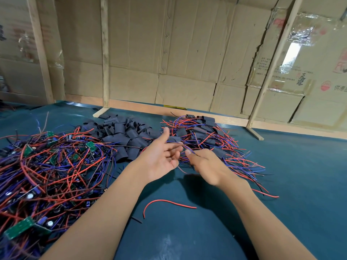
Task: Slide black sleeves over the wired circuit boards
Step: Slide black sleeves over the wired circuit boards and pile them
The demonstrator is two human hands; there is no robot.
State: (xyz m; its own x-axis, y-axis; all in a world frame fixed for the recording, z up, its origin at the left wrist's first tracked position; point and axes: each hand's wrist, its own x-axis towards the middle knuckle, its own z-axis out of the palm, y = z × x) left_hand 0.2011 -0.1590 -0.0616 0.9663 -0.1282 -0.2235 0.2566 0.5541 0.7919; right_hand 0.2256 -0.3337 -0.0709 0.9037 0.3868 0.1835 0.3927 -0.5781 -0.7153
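A big tangle of green circuit boards with red, blue and black wires [47, 171] covers the table's left side. Loose black sleeves [122, 136] are heaped in the middle at the back. To their right lies a pile of sleeved boards [202, 136] with wires fanning toward me. My left hand [161, 158] is held palm up with relaxed fingers at the near edge of that pile, its fingertips touching the wires. My right hand [204, 166] pinches a few red and blue wires of the same pile between thumb and fingers.
A single red wire [169, 202] and a short black piece [136, 219] lie on the dark teal table [281, 212] between my forearms. Cardboard sheets on wooden posts [105, 53] wall off the back of the table.
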